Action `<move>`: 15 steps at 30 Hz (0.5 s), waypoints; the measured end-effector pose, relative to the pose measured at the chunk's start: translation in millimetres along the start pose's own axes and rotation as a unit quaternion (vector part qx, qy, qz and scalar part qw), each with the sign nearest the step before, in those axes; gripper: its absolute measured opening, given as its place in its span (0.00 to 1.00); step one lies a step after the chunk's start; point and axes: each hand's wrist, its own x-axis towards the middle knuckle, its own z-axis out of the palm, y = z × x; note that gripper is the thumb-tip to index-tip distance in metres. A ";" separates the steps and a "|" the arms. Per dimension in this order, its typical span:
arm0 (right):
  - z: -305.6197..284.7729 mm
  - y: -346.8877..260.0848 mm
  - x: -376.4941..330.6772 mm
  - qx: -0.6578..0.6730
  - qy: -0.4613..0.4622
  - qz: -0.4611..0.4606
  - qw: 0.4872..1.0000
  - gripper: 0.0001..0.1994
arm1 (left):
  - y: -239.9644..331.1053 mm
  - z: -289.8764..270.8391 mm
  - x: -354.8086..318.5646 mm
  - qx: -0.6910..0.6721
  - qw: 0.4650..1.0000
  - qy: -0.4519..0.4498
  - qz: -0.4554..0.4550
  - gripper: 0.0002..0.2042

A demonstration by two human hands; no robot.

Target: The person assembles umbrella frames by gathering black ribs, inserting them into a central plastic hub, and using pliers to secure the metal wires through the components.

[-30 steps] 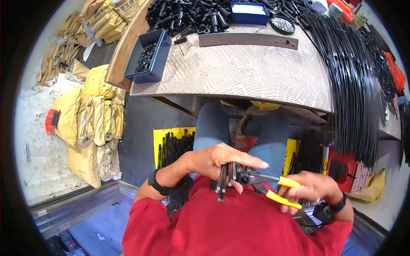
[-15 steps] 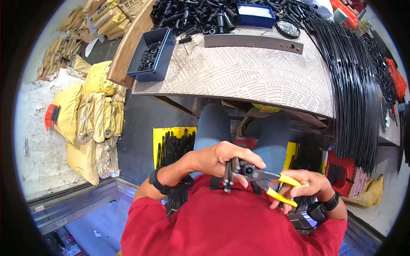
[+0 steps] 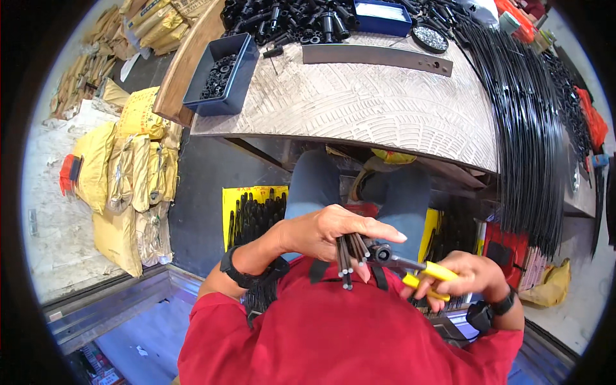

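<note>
My left hand point(image 3: 332, 231) grips a small bundle of thin black rods point(image 3: 348, 258), held upright close to my chest over my lap. My right hand point(image 3: 467, 277) is closed around the yellow handles of a pair of pliers point(image 3: 410, 266). The pliers' dark jaws meet the bundle just right of my left fingers. I wear a red shirt and a black watch on each wrist.
A patterned metal workbench point(image 3: 385, 102) lies ahead with a flat metal bar point(image 3: 378, 56), a blue bin of black parts point(image 3: 221, 74) and heaps of black fittings point(image 3: 289, 16). Long black cables point(image 3: 526, 128) hang off its right side. Yellow sacks point(image 3: 122, 179) are piled at left.
The bundle and pliers have stayed close together at my chest. My left hand shifted slightly on the rods and the view tilted a little.
</note>
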 end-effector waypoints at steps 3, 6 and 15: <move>4.6 16.0 16.9 0.311 0.005 -0.048 0.949 0.16 | -5.8 0.8 0.3 0.005 1.000 0.006 0.009 0.27; 6.0 9.5 15.9 0.011 0.133 -0.118 0.984 0.22 | -13.0 1.1 -6.4 0.049 0.997 0.043 0.033 0.25; 14.7 -30.6 36.6 -0.708 0.416 -0.105 0.561 0.19 | -9.1 9.4 -6.6 0.130 0.977 0.171 0.011 0.23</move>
